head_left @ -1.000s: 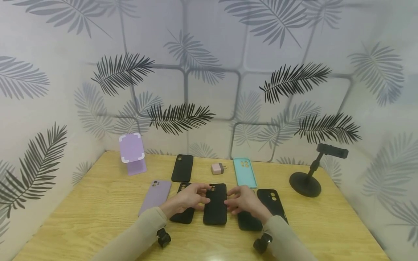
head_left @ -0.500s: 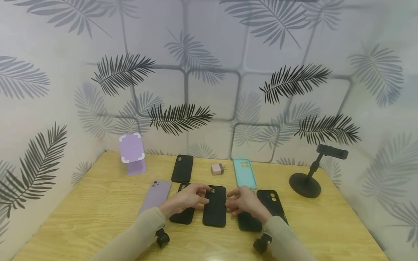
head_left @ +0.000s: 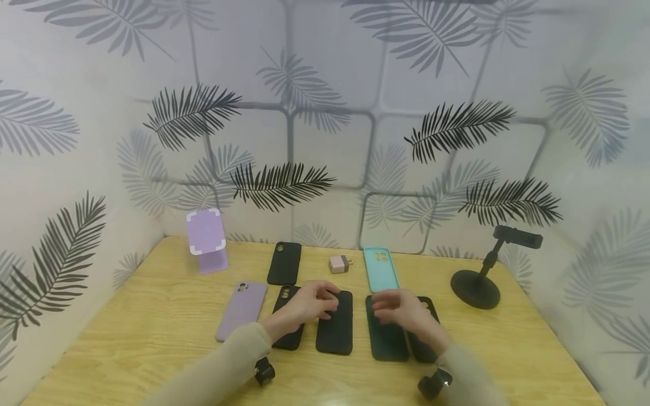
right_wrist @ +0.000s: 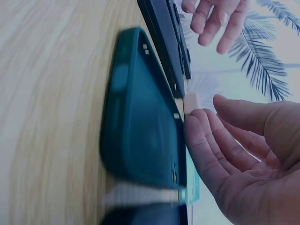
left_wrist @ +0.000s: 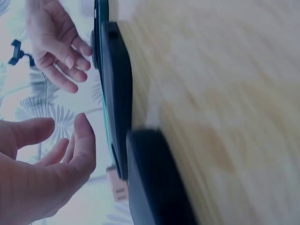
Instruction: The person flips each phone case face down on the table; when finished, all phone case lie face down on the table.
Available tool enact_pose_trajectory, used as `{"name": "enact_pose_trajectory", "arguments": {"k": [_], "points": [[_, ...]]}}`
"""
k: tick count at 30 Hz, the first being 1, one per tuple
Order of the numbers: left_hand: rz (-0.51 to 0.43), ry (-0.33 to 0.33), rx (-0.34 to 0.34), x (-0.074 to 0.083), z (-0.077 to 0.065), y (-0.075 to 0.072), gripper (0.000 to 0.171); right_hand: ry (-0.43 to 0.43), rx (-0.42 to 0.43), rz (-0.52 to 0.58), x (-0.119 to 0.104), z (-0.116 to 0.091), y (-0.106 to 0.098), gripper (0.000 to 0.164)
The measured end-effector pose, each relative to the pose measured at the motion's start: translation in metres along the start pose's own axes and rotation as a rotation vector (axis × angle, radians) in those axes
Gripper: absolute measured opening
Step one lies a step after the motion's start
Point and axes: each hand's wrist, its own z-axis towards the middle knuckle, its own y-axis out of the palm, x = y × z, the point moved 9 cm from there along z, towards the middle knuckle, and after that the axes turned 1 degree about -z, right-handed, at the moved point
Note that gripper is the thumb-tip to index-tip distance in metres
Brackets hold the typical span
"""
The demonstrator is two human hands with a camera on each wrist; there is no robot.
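My left hand hovers above a black phone case in the middle of the table, thumb and fingers apart with nothing between them. Its relaxed fingers also show beside the cases in the left wrist view. Over a dark green phone case is my right hand, likewise holding nothing. The right wrist view shows this green case with its hollow inside facing up and the loosely bent fingers above it. Another black case lies partly hidden under the right forearm, and one more black case is partly behind the left wrist.
A lilac case lies left of the row. Behind are a black case, a pink charger plug and a turquoise case. A purple phone stand and a black stand stand at the back corners.
Both hands have left the sides of the middle black case. The left has shifted slightly right over it, the right has moved right over the green case. The middle case lies slightly nearer.
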Motion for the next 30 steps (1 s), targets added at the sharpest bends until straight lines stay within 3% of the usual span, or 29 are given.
{"name": "enact_pose_trajectory", "arguments": {"k": [8, 15, 24, 30], "points": [[-0.050, -0.015, -0.066, 0.002, 0.005, 0.032, 0.036, -0.062, 0.017, -0.083, 0.008, -0.020, -0.027, 0.037], [-0.074, -0.015, -0.134, 0.006, 0.002, 0.056, 0.044, -0.028, -0.052, -0.064, 0.016, -0.030, -0.034, 0.043], [-0.078, -0.034, -0.157, 0.005, 0.003, 0.072, 0.048, 0.004, -0.097, -0.020, 0.016, -0.031, -0.030, 0.044], [-0.163, -0.014, -0.084, 0.007, 0.006, 0.069, 0.050, 0.036, -0.093, -0.023, 0.015, -0.031, -0.024, 0.045]]}}
